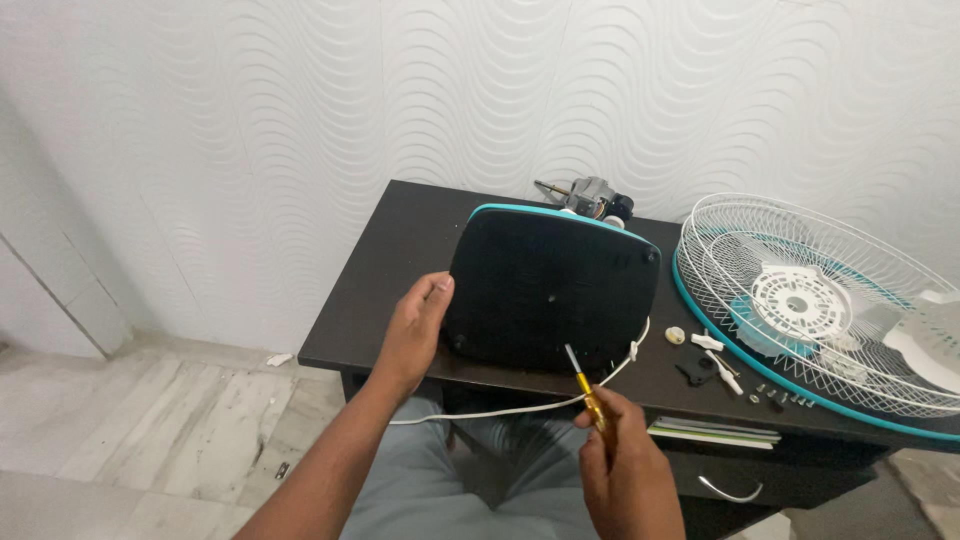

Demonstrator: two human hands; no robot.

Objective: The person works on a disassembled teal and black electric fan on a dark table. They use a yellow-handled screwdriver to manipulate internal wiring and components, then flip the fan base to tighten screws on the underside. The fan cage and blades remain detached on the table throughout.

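Fan base (553, 290) tipped up on edge on dark table (400, 270), black underside facing camera, motor (590, 197) behind it. Left hand (415, 330) clamped on base's left edge, fingers wrapped round, forearm reaching up from lower left. Right hand (625, 460) closed round yellow-handled screwdriver (588, 385), shaft angled up-left, tip at base's lower edge near white cord (500, 408). Best to keep base steady, seat tip square before turning, mind cord. Wire fan guard (810, 300) lying flat at right, small screws (775, 397) and loose parts beside it.
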